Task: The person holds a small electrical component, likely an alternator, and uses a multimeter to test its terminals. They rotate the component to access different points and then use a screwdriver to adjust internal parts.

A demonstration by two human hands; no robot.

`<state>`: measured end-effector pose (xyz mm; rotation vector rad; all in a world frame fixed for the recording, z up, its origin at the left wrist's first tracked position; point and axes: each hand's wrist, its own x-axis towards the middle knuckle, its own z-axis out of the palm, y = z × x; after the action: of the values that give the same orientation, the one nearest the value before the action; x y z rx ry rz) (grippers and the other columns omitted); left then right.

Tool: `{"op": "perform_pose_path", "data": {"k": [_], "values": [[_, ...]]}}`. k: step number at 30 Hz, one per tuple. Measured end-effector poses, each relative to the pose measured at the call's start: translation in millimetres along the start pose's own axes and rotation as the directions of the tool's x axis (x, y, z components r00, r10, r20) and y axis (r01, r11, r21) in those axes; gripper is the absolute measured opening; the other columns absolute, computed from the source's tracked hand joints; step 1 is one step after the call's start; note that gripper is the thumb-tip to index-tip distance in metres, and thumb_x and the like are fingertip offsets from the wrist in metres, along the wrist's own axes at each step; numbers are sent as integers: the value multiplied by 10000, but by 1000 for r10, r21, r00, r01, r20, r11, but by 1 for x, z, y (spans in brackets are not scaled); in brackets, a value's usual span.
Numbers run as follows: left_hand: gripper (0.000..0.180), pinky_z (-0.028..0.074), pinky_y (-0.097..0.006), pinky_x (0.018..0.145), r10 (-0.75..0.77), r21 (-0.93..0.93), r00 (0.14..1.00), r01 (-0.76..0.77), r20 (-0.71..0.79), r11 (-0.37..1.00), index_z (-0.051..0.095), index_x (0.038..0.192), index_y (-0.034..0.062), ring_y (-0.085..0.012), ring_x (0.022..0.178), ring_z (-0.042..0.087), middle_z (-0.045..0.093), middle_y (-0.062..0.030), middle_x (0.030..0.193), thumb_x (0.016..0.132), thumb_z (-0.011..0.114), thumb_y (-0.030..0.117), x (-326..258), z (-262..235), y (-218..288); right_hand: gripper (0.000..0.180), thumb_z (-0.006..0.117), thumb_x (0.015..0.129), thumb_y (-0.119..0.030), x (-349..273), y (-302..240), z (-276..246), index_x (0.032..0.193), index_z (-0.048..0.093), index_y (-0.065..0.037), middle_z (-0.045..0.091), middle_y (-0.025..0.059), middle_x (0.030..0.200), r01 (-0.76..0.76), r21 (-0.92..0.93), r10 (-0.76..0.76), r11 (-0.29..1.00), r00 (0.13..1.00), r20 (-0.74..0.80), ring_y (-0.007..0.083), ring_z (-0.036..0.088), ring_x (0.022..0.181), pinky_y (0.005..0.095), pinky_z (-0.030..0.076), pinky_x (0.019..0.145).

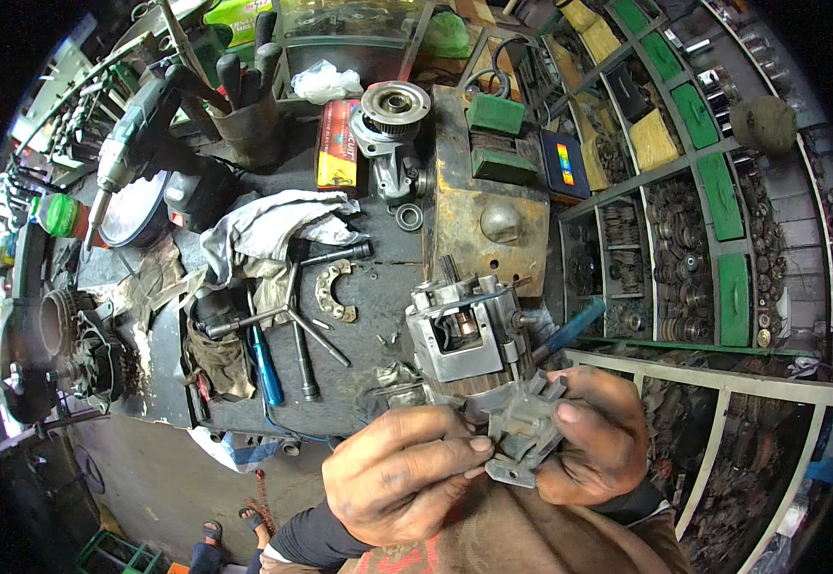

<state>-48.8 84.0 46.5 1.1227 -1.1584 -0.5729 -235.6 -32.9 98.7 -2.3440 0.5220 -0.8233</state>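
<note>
Between my two hands, in front of my apron, is a small grey moulded part (pixel 522 430) with a metal tab, which looks like an alternator's brush holder. My left hand (pixel 397 469) pinches its near left side with thumb and fingers. My right hand (pixel 596 435) is closed round its right side. Just beyond stands an alternator (pixel 464 335), its shaft pointing away; a rectangular opening in its housing shows a copper-coloured ring inside. A blue handle (pixel 574 325) sticks out beside the alternator, above my right fingers; its lower end is hidden.
On the dark bench lie a three-armed wrench (pixel 287 311), a blue-handled screwdriver (pixel 265 368), rags (pixel 273 230) and a curved metal piece (pixel 332 292). A yellowish metal block (pixel 464 215) stands beyond the alternator. A power drill (pixel 134 134) is far left; parts shelves (pixel 713 201) fill the right.
</note>
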Motion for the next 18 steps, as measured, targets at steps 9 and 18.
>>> {"op": "perform_pose_path", "data": {"k": [9,18], "values": [[183,584,-369,833,-191,-240,943,258,273,936,756,1002,-12,-309,927,751,759,-179,976,853,809,80,25,-20,-12,551,793,774,106,-6,9,4,1270,713,-120,611,238,1319,71,84,-72,994,997,12,292,695,1101,337,615,919],[180,566,-391,809,-105,39,987,101,118,994,711,1022,-28,-320,865,705,717,-152,950,865,766,41,24,0,-1,652,810,753,-106,-2,17,0,1356,590,8,537,326,1375,-35,269,21,962,998,56,329,672,1108,418,556,930]]}}
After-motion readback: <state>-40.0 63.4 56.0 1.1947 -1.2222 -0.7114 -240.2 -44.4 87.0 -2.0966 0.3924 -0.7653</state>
